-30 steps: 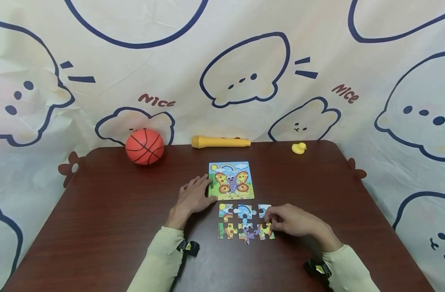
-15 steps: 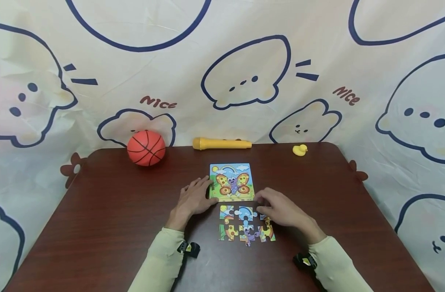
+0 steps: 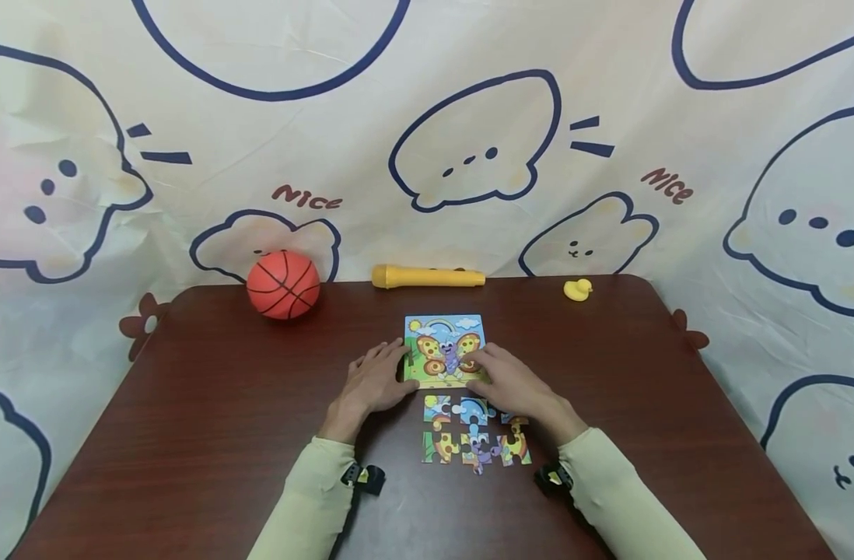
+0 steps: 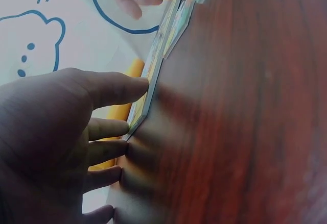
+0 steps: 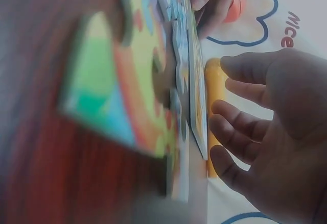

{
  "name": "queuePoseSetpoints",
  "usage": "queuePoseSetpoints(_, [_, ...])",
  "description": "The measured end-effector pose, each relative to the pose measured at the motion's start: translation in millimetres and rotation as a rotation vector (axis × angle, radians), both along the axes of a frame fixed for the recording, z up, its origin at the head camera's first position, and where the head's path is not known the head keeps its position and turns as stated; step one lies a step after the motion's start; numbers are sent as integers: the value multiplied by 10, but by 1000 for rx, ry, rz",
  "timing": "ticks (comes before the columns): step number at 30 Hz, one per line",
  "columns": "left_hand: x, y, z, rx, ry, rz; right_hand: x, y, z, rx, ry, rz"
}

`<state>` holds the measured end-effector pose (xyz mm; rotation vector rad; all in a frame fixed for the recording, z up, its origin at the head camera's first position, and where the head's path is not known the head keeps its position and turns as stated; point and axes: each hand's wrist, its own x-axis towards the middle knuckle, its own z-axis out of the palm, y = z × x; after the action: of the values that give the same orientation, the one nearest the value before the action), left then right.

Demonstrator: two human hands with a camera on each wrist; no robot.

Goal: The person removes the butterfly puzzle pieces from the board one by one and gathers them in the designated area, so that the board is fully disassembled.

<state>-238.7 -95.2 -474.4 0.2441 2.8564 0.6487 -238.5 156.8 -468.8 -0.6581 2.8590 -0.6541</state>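
A square puzzle board (image 3: 437, 346) with a butterfly picture lies flat mid-table. My left hand (image 3: 372, 383) rests at its left side, fingers extended; in the left wrist view the thumb (image 4: 122, 89) and index finger touch the board's edge. My right hand (image 3: 516, 385) reaches over the board's right part, its fingers loosely bent and nothing between them in the right wrist view. Two rows of puzzle pieces (image 3: 474, 412) lie just in front of the board. The upper right piece (image 3: 515, 421) is partly hidden by my right hand.
Along the far table edge stand a red toy basketball (image 3: 283, 285), a yellow microphone-shaped toy (image 3: 428, 277) and a small yellow duck (image 3: 577, 290). A printed cloth (image 3: 315, 140) hangs behind the brown table (image 3: 224, 435).
My right hand has left the right-hand puzzle pieces and moved up and left over the board's right side. My left hand has stayed at the board's left edge.
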Motion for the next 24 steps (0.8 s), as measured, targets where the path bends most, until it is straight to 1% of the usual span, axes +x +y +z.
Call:
queuePoseSetpoints(6, [7, -17, -2, 3, -2, -2, -70, -142, -16, -8, -22, 58])
queuePoseSetpoints(12, [7, -24, -8, -7, -1, -2, -124, -276, -20, -3, -14, 118])
queuePoseSetpoints(15, [7, -22, -9, -2, 2, -6, -142, -331, -17, 11, -13, 121])
queuePoseSetpoints(20, [8, -12, -8, -3, 1, -5, -169, -416, -9, 77, -8, 109])
queuePoseSetpoints(24, [13, -8, -3, -6, 4, -5, -194, -477, -9, 108, -10, 103])
